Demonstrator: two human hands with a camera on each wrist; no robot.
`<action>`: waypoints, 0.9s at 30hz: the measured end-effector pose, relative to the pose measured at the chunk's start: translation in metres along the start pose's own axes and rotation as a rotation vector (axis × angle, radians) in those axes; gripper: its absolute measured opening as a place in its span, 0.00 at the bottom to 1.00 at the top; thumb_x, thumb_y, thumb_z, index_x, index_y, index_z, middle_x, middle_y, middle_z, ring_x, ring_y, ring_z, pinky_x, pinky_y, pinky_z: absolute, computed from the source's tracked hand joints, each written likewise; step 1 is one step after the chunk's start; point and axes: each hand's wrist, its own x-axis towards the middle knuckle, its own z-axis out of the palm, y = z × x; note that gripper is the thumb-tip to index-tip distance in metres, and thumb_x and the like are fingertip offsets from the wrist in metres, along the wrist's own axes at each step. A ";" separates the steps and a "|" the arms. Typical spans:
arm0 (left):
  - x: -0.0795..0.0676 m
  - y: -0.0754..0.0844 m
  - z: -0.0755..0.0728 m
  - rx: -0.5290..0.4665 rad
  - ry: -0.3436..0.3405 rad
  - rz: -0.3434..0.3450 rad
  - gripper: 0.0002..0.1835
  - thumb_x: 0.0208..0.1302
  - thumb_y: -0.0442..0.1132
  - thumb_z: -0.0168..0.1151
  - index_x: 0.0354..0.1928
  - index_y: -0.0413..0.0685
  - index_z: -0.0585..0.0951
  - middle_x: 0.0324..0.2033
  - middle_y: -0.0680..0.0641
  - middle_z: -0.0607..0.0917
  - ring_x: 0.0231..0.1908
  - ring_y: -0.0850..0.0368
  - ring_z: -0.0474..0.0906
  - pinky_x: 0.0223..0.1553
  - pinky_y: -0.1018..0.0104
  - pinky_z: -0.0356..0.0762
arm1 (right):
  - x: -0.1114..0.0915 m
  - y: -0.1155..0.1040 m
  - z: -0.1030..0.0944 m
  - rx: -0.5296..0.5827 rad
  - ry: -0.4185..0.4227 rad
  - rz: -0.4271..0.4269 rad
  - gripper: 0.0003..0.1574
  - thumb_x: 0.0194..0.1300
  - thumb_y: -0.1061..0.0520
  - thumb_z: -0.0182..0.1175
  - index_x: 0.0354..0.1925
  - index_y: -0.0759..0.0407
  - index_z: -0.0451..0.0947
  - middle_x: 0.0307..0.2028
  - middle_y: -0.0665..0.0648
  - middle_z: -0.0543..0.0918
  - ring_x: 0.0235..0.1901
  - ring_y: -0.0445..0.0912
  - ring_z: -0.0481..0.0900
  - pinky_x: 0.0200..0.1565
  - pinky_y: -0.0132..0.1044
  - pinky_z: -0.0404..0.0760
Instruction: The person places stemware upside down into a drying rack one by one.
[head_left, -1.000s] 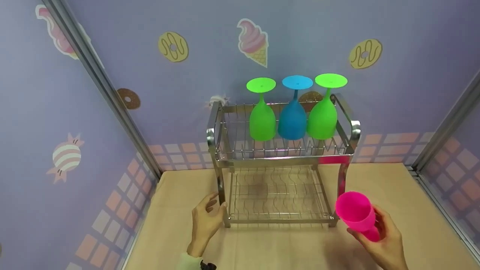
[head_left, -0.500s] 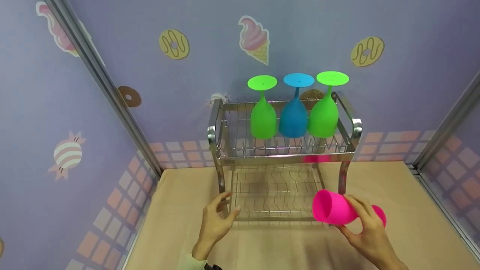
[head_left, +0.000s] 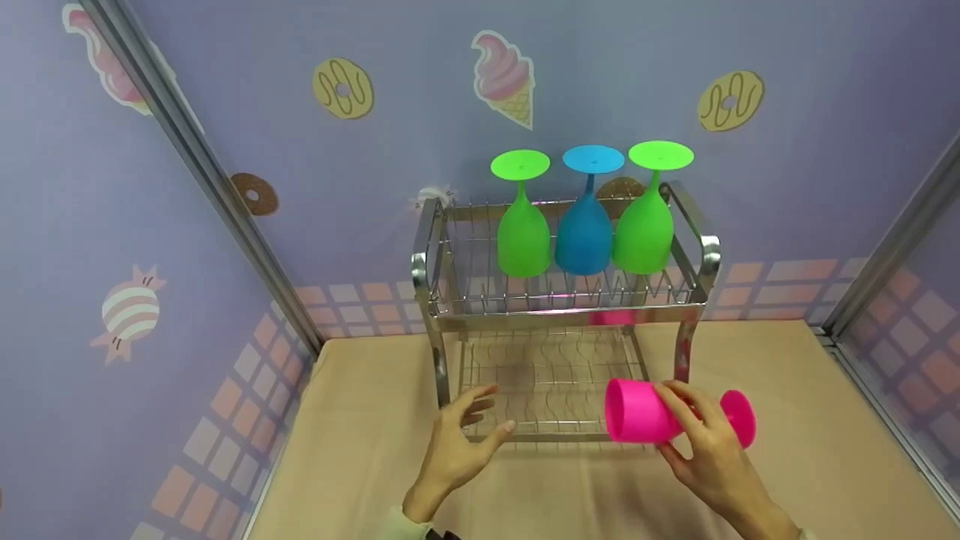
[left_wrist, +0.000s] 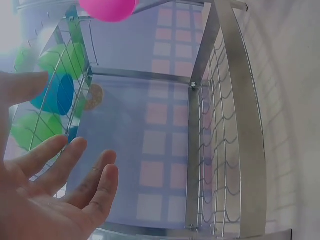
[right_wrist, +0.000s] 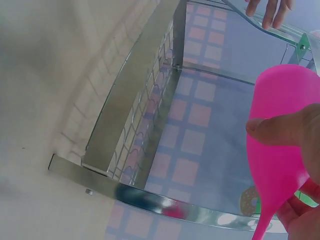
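My right hand (head_left: 709, 446) grips a pink wine glass (head_left: 643, 412) by its bowl, thumb on one side and fingers on the other. The glass lies sideways, its mouth to the left and its foot (head_left: 739, 418) to the right of the hand. My left hand (head_left: 459, 446) holds nothing; its fingers are spread and loosely bent before the rack's lower tier. In the left wrist view the left palm (left_wrist: 50, 200) faces the rack. On the rack's upper tier a green glass (head_left: 523, 240), a blue glass (head_left: 583, 238) and another green glass (head_left: 643, 234) stand upside down in a row.
The two-tier metal dish rack (head_left: 566, 321) stands at the back of the cloth-covered table (head_left: 360, 442). Its lower wire shelf (head_left: 551, 390) sits low above the cloth. A patterned wall (head_left: 420, 97) rises behind it, with metal posts (head_left: 225, 195) at the corners.
My right hand has moved left and turned the pink wine glass from mouth-up onto its side, mouth leftward. My left hand has moved right from the rack's left leg, its fingers spreading.
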 end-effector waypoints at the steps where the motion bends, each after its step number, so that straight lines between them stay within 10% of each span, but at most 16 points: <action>1: 0.001 0.001 0.002 0.002 0.000 0.008 0.30 0.68 0.45 0.74 0.66 0.37 0.78 0.63 0.36 0.85 0.57 0.36 0.86 0.56 0.38 0.88 | 0.001 -0.001 0.001 -0.001 0.001 -0.011 0.70 0.22 0.75 0.90 0.70 0.59 0.79 0.63 0.64 0.82 0.57 0.56 0.81 0.70 0.14 0.60; 16: 0.015 0.018 0.031 -0.145 -0.131 -0.033 0.35 0.67 0.48 0.74 0.72 0.46 0.75 0.69 0.41 0.80 0.64 0.39 0.83 0.65 0.51 0.85 | 0.015 -0.016 0.017 -0.004 -0.018 -0.067 0.70 0.22 0.77 0.88 0.70 0.57 0.79 0.62 0.62 0.82 0.59 0.57 0.80 0.73 0.18 0.63; 21: 0.023 0.020 0.040 -0.178 -0.152 -0.033 0.36 0.65 0.45 0.76 0.73 0.48 0.74 0.69 0.43 0.80 0.64 0.42 0.82 0.65 0.56 0.84 | 0.022 -0.018 0.027 -0.022 -0.025 -0.071 0.69 0.24 0.76 0.89 0.70 0.57 0.79 0.62 0.62 0.82 0.59 0.56 0.80 0.59 0.42 0.88; 27: 0.029 0.011 0.054 -0.219 -0.177 -0.035 0.39 0.64 0.47 0.77 0.75 0.47 0.72 0.70 0.43 0.79 0.66 0.40 0.81 0.66 0.49 0.84 | 0.024 -0.020 0.041 0.021 -0.033 -0.054 0.66 0.26 0.76 0.88 0.69 0.58 0.79 0.61 0.63 0.82 0.59 0.58 0.82 0.55 0.55 0.88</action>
